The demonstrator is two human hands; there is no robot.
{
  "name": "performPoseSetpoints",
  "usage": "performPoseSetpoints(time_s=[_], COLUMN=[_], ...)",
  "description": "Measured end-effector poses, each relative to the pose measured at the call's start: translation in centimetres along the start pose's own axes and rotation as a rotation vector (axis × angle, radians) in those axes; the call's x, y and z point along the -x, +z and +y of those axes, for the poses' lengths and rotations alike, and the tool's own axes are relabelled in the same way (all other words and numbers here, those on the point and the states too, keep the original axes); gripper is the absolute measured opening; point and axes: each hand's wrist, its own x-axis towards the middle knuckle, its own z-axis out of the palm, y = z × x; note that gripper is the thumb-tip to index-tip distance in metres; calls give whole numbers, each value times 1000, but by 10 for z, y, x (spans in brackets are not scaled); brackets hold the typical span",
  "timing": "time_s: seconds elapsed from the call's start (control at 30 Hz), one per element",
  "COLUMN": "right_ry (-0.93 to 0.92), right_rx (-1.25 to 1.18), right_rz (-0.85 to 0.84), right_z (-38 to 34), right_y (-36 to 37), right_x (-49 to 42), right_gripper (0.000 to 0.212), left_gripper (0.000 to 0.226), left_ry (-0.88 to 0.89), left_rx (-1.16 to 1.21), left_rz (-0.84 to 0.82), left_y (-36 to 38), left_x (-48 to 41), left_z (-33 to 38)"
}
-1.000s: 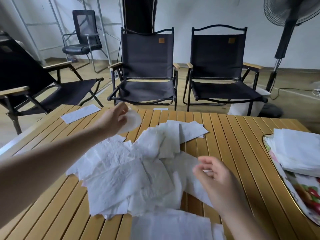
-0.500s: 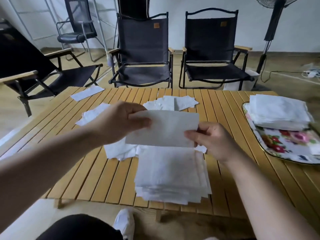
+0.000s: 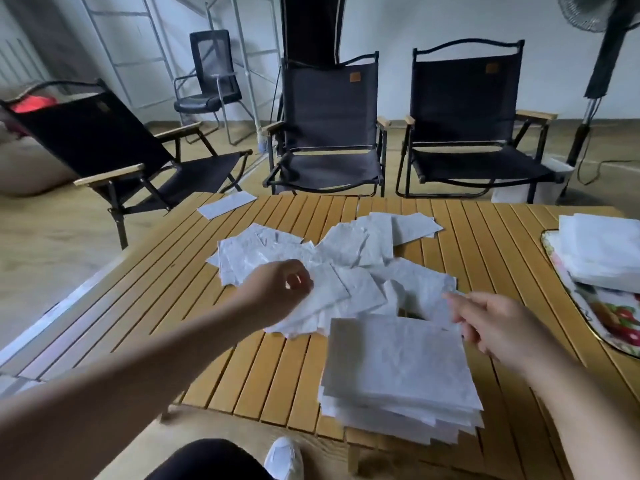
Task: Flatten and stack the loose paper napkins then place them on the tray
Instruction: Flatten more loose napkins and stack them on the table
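Pinching a loose napkin (image 3: 332,296), your left hand (image 3: 277,293) is left of the stack (image 3: 398,368) (slack, empty right hand (image 3: 498,328) is nearer).

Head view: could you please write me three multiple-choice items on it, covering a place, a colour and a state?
1. Where is the tray? A. at the table's right edge B. on a chair C. on the floor
2. The shoe is: A. red B. white C. black
3. The left hand: A. lies flat B. holds the tray C. pinches a napkin
Answers: A, it rests on the slats at the right; B, its white toe shows below; C, its fingers close on a loose sheet.
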Motion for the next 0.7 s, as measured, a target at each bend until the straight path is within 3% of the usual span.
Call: performPoseSetpoints(time_s=[0.13, 0.27, 0.33, 0.57, 0.7], right_ry=[-34, -86, -106, -14, 2], right_rx=[-95, -160, -199, -137, -111], right_rz=[139, 169, 156, 84, 73], right_z=[1, -20, -33, -42, -36], right_y=[4, 16, 23, 47, 51], right_x=[-13, -30, -42, -83, -94], right_gripper=[37, 12, 17, 6, 7], left_gripper=[33, 50, 54, 56, 43], left_ry=[-71, -250, -323, -501, -506], left_rx=[-230, -383, -421, -470, -505], left_rz=[163, 121, 94, 18, 139], left_y=[-29, -45, -47, -46, -46], left_x=[-77, -156, -183, -258, -281], left_z=[-67, -140, -169, -232, -250])
